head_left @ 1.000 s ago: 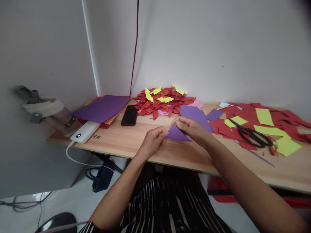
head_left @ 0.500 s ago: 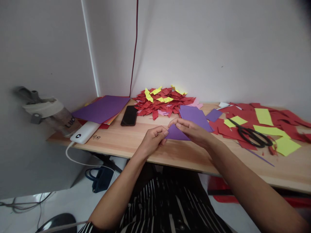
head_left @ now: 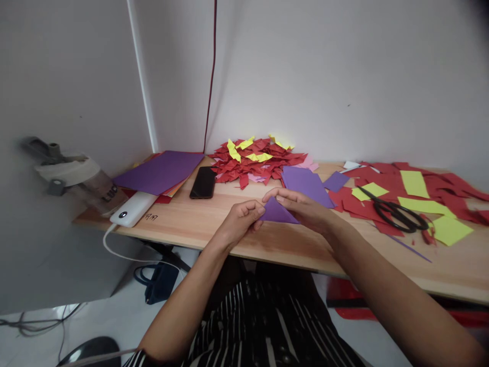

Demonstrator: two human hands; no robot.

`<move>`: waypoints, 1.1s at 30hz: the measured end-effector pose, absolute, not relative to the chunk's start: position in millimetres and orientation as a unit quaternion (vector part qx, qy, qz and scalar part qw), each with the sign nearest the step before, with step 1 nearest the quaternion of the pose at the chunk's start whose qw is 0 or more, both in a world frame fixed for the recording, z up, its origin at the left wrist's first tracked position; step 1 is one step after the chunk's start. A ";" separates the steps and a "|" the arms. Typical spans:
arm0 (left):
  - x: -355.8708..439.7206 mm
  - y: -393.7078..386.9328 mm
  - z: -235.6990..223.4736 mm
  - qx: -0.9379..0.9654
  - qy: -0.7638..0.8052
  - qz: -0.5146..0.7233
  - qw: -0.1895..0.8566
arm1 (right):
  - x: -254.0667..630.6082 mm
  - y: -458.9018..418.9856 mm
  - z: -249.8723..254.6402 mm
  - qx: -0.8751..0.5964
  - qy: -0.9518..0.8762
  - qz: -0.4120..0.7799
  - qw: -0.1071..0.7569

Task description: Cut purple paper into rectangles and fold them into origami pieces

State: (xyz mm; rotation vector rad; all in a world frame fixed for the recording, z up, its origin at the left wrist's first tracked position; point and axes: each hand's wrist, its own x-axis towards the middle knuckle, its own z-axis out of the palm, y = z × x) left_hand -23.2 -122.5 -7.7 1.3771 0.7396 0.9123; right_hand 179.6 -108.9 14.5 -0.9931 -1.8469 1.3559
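Note:
Between my hands, above the front part of the desk, is a piece of purple paper (head_left: 278,213) that shows as a folded triangle. My left hand (head_left: 244,215) pinches its left corner between thumb and fingers. On the other side my right hand (head_left: 294,203) holds the upper right edge, thumb in front and fingers behind; part of the paper is hidden by it. Just beyond lies a stack of purple sheets (head_left: 305,184), with a small purple piece (head_left: 336,181) beside it.
Behind my hands rises a heap of folded red and yellow paper pieces (head_left: 255,165). A phone (head_left: 202,182), a white power bank (head_left: 133,208) and a leaning bottle (head_left: 89,183) are on the left. Black scissors (head_left: 397,211) lie on red and yellow paper strips (head_left: 414,183) at right.
The purple paper now shows as a clear triangle, with more of its face visible between my hands. My right fingers have shifted slightly; my left hand stays nearly in place.

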 end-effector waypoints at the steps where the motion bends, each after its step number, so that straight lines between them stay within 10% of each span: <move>1: -23.4 -122.2 -8.0 0.597 0.321 0.395 0.620 | 179.7 -109.2 14.4 -0.378 -0.702 0.513 0.317; 33: -13.1 -113.2 -26.5 0.587 0.439 0.394 0.554 | 173.3 -94.2 -1.1 -0.434 -0.771 0.334 0.326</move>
